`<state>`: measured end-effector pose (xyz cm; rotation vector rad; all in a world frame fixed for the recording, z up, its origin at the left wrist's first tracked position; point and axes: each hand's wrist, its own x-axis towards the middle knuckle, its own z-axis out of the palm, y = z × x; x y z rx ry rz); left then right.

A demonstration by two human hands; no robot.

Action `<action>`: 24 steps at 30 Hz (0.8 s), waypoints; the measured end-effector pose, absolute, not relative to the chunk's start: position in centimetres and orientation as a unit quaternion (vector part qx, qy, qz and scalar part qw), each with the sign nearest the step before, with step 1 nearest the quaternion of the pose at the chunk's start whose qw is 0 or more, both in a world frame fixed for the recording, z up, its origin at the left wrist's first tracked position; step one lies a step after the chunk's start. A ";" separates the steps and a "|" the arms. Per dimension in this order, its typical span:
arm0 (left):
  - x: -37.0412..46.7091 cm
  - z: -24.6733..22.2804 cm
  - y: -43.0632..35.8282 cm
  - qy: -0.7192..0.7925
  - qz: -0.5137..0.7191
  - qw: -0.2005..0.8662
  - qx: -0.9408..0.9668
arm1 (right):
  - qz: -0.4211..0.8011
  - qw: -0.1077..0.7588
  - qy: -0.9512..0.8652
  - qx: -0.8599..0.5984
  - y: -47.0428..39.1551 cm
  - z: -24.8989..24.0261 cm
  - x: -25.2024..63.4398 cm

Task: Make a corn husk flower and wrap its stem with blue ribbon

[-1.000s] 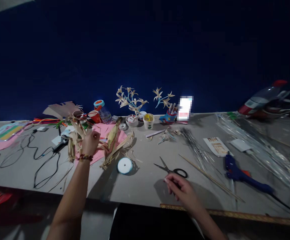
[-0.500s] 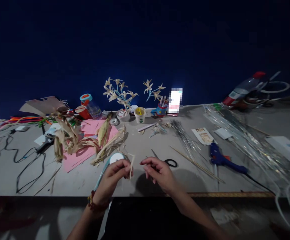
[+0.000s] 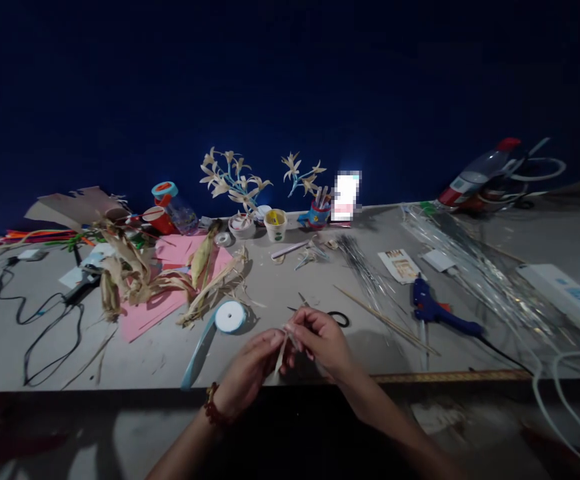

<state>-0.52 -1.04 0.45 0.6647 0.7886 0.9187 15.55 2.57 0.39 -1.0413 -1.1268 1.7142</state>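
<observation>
Near the front edge of the table, my left hand and my right hand meet, fingertips pinched together. Between them is a thin strip of pale husk, its lower end hanging down. Both hands grip it near its top. Black-handled scissors lie just behind my right hand, partly hidden by it. To the left of my hands is a roll of light blue ribbon, its loose end trailing to the table edge. Dried corn husks lie behind the roll.
Pink paper lies at left under husks. Husk flowers stand at the back near a white cup and a pen holder. Right of my hands are wooden sticks, metal wires and a blue glue gun.
My left hand has moved right with the husk strip, and the two hands have come together. My right hand's fingers have closed on the strip. The ribbon roll is now uncovered.
</observation>
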 end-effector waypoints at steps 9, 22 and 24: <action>-0.9 0.8 -1.6 0.425 0.435 0.707 0.360 | 0.647 0.427 -0.445 -0.447 2.5 0.3 15.9; -1.2 0.4 -1.9 0.458 0.415 0.669 0.413 | 0.658 0.469 -0.367 -0.460 2.6 0.4 16.3; -1.2 0.3 -2.0 0.460 0.412 0.670 0.411 | 0.654 0.474 -0.363 -0.465 2.6 0.3 16.5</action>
